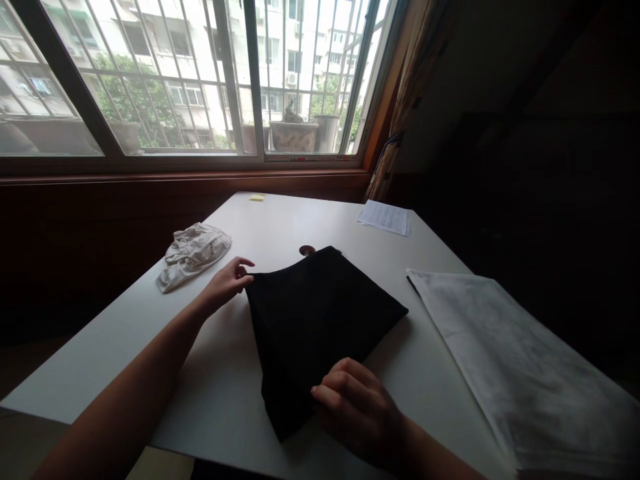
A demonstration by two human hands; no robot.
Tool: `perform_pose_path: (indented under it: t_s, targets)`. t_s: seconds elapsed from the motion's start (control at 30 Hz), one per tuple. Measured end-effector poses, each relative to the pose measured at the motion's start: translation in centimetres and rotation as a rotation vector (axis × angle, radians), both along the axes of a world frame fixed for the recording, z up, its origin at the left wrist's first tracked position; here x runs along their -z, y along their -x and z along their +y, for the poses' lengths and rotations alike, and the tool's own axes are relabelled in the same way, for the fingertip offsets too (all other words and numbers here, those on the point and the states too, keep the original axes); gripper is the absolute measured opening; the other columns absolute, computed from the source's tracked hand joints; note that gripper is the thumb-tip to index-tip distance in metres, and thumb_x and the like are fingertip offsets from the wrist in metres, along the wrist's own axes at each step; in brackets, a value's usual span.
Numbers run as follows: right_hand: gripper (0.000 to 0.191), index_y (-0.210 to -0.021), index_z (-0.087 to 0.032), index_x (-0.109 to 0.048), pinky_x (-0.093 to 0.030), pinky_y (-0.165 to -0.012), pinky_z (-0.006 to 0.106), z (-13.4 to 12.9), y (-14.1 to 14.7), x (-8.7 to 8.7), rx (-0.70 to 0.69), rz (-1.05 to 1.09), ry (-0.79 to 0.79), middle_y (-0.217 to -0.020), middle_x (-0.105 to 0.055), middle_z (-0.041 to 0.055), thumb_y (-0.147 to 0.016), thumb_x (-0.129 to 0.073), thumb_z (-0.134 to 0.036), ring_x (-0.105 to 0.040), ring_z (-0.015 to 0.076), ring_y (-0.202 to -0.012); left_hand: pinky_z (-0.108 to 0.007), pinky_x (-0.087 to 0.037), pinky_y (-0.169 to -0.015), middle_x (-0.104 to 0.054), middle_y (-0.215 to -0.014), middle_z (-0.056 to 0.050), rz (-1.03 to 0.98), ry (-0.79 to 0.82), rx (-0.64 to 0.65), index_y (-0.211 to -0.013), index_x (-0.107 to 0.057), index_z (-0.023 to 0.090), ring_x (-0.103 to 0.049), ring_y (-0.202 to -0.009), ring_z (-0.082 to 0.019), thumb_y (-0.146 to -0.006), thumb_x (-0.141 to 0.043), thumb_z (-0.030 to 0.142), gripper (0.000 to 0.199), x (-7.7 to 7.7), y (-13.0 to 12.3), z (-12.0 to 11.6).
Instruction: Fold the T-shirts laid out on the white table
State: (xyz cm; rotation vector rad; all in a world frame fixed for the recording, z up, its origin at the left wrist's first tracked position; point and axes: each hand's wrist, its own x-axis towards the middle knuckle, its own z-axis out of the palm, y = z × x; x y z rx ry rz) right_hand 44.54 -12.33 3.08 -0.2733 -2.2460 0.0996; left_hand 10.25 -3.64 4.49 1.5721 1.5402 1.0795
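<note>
A black cloth (320,307), folded into a rough square, lies partly raised over the white table in front of me. My left hand (235,277) pinches its left corner between thumb and fingers. At the near edge, my right hand (357,407) has its fingers curled on the same cloth; its thumb is hidden. A loose lower flap of the black fabric hangs toward the table's front, left of my right hand. What garment or item the cloth is, I cannot tell.
A crumpled off-white cloth (197,250) lies on the table (125,333) at left. A flat grey-white fabric (520,360) covers the right side. Printed papers (384,217) and a yellow note (257,197) lie at the back, below a barred window (200,80). A round hole (307,251) shows behind the black cloth.
</note>
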Motion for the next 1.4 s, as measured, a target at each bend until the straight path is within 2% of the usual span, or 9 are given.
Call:
perform_pose_path:
  t_s: [0.23,0.4,0.7,0.8,0.9,1.0,1.13,1.23,1.4]
  targets:
    - [0.022,-0.106,-0.017,-0.061,-0.052,-0.062,0.030,-0.1,0.1,0.5,-0.039,-0.060,-0.033,-0.076,-0.063,0.0010,-0.088,-0.061,-0.005,-0.054,0.0140,-0.064,-0.027,-0.038,-0.059,-0.055,-0.070,0.005,0.173,0.056,0.004,-0.121,-0.058,0.020,-0.051,-0.062,-0.015,-0.079,-0.065,0.035,0.045,0.0,0.7,-0.2]
    - [0.011,-0.098,-0.016,-0.061,-0.049,-0.058,0.030,0.0,0.2,0.8,-0.110,-0.128,-0.061,-0.075,-0.062,0.0017,-0.092,-0.056,-0.009,-0.051,0.0140,-0.063,-0.026,-0.038,-0.059,-0.056,-0.073,0.004,0.161,0.030,0.038,-0.124,-0.058,0.019,-0.050,-0.063,-0.015,-0.079,-0.064,0.034,0.047,-0.3,0.7,-0.2]
    - [0.011,-0.101,-0.017,-0.061,-0.051,-0.062,0.031,-0.1,0.0,1.8,-0.133,-0.177,-0.038,-0.079,-0.062,0.0015,-0.093,-0.057,-0.011,-0.054,0.0140,-0.067,-0.026,-0.038,-0.058,-0.055,-0.070,0.005,0.192,-0.009,0.036,-0.123,-0.058,0.019,-0.051,-0.062,-0.015,-0.082,-0.061,0.036,0.045,-0.4,0.8,-0.2]
    - [0.006,-0.096,-0.017,-0.062,-0.049,-0.064,0.032,-0.1,0.3,1.8,-0.126,-0.250,-0.051,-0.078,-0.061,0.0014,-0.094,-0.057,-0.013,-0.052,0.0140,-0.067,-0.030,-0.047,-0.063,-0.064,-0.085,-0.001,0.331,-0.018,0.044,-0.126,-0.059,0.020,-0.060,-0.071,-0.019,-0.082,-0.059,0.034,0.046,0.2,1.0,0.0]
    - [0.008,-0.087,-0.018,-0.062,-0.045,-0.062,0.031,-0.1,0.5,1.9,-0.121,-0.361,-0.071,-0.075,-0.057,0.0004,-0.095,-0.061,-0.017,-0.050,0.0142,-0.067,-0.040,-0.054,-0.082,-0.066,-0.112,-0.009,0.520,-0.155,0.037,-0.127,-0.062,0.022,-0.065,-0.097,-0.027,-0.081,-0.057,0.026,0.047,0.6,0.8,0.0]
    - [0.011,-0.084,-0.018,-0.062,-0.042,-0.060,0.030,-0.1,0.6,1.9,-0.138,-0.413,-0.079,-0.075,-0.056,0.0000,-0.095,-0.063,-0.019,-0.049,0.0141,-0.068,-0.050,-0.047,-0.105,-0.060,-0.136,-0.010,0.680,-0.354,0.068,-0.130,-0.063,0.024,-0.056,-0.127,-0.032,-0.084,-0.053,0.018,0.048,0.6,-0.4,-0.2]
    - [0.014,-0.084,-0.017,-0.063,-0.040,-0.060,0.031,0.1,0.6,1.7,-0.173,-0.419,-0.052,-0.077,-0.057,0.0009,-0.096,-0.061,-0.025,-0.049,0.0150,-0.070,-0.056,-0.030,-0.121,-0.050,-0.154,-0.006,0.792,-0.522,0.270,-0.138,-0.060,0.028,-0.038,-0.147,-0.032,-0.092,-0.053,0.016,0.049,0.6,-3.8,-0.8]
    - [0.014,-0.086,-0.018,-0.063,-0.038,-0.060,0.032,0.1,0.5,1.6,-0.183,-0.415,-0.043,-0.078,-0.059,0.0010,-0.096,-0.061,-0.028,-0.050,0.0156,-0.071,-0.058,-0.024,-0.123,-0.044,-0.159,-0.005,0.852,-0.520,0.398,-0.148,-0.050,0.031,-0.031,-0.151,-0.031,-0.099,-0.053,0.029,0.049,1.3,-6.0,-1.2]
    - [0.012,-0.090,-0.019,-0.063,-0.035,-0.061,0.032,0.0,0.5,1.5,-0.154,-0.411,-0.044,-0.078,-0.060,0.0005,-0.095,-0.063,-0.029,-0.051,0.0150,-0.071,-0.059,-0.021,-0.123,-0.038,-0.162,-0.006,0.902,-0.384,0.431,-0.156,-0.038,0.032,-0.028,-0.153,-0.031,-0.104,-0.045,0.050,0.056,3.1,-6.4,-0.9]
